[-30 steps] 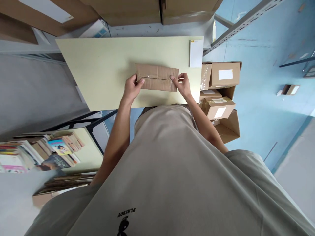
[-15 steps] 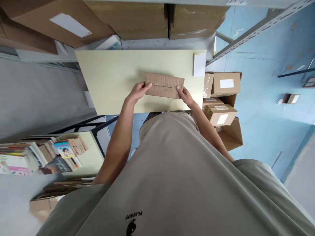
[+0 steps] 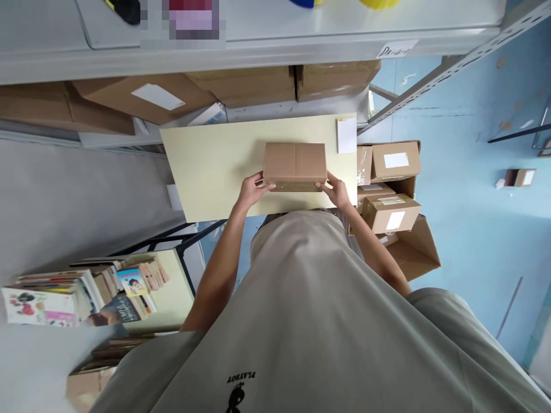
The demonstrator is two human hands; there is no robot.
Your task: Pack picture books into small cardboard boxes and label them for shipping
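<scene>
Between my two hands is a brown cardboard box, over the pale yellow tabletop. Its broad plain side faces up, and a strip of tape runs along the edge nearest me. My left hand grips the left end, thumb on the near side. At the right end my right hand holds it the same way, its fingers partly hidden behind the box. Whether the box touches the tabletop I cannot tell. A white pad of labels or paper lies at the table's far right corner.
Beyond the table stands a metal shelf with large cartons on its lower level. Several small boxes are stacked to the right of the table. Piled books sit on another table at the lower left.
The box has been tipped, so a plain broad side now faces up and the taped seam faces me. Both hands have shifted to its near lower corners. The view has tilted up.
</scene>
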